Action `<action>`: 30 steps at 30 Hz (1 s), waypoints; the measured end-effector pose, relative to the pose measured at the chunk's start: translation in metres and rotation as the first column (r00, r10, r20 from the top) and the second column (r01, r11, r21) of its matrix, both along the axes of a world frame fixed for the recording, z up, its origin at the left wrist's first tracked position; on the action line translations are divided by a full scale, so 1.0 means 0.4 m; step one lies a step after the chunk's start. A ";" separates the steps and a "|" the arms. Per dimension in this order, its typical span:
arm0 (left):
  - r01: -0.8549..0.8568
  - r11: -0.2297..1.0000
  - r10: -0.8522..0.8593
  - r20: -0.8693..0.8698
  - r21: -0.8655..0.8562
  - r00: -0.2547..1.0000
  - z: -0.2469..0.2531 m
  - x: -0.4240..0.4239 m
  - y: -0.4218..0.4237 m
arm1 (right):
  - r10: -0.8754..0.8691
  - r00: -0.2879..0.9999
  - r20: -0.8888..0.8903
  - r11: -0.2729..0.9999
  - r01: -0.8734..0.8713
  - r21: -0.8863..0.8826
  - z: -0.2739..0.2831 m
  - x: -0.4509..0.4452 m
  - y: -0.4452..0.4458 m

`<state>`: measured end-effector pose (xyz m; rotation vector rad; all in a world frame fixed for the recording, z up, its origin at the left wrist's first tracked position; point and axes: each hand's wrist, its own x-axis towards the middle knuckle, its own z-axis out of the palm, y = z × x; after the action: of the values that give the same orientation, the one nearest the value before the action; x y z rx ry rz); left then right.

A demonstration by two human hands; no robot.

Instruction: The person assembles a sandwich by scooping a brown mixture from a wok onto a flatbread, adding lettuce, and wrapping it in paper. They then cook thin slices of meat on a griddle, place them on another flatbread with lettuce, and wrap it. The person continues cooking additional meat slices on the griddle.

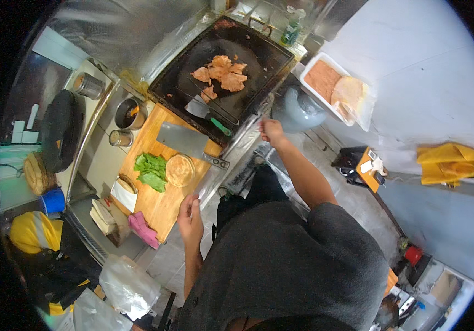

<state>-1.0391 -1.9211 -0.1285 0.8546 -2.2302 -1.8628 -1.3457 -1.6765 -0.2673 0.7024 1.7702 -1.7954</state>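
My left hand, fingers loosely curled, is at the near edge of a wooden cutting board; whether its fingers are apart is unclear. On the board are green lettuce leaves, a round flatbread and a broad-bladed cleaver. My right hand, fingers curled, is over the front edge of a black griddle; whether it holds anything is unclear. Several pieces of browned meat lie on the griddle. A scraper with a green handle and long metal tongs rest near its front.
A white tub of raw meat stands beyond the griddle's right side. A metal pot, a shaker jar, a wrapped flatbread and a pink cloth are around the board. A person in a yellow helmet is beyond the counter.
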 end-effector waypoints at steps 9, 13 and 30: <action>0.265 0.703 0.008 0.380 -0.660 0.925 -0.090 -0.686 0.167 | 0.381 0.836 -0.395 0.917 -0.396 0.046 0.011 -0.099 0.034; 0.306 0.751 0.128 0.584 -0.585 0.802 -0.127 -0.814 0.161 | 0.562 0.684 -0.464 0.791 -0.608 0.062 0.136 -0.164 -0.004; 0.140 0.650 0.315 0.433 -0.747 0.844 -0.125 -0.652 0.260 | 0.745 0.665 -0.054 0.667 -0.745 0.006 0.203 -0.428 0.316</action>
<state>-1.2999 -1.8171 -0.1786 1.3433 -2.8133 -0.4613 -1.5168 -1.5503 -0.1861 -0.1201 1.7061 -1.2399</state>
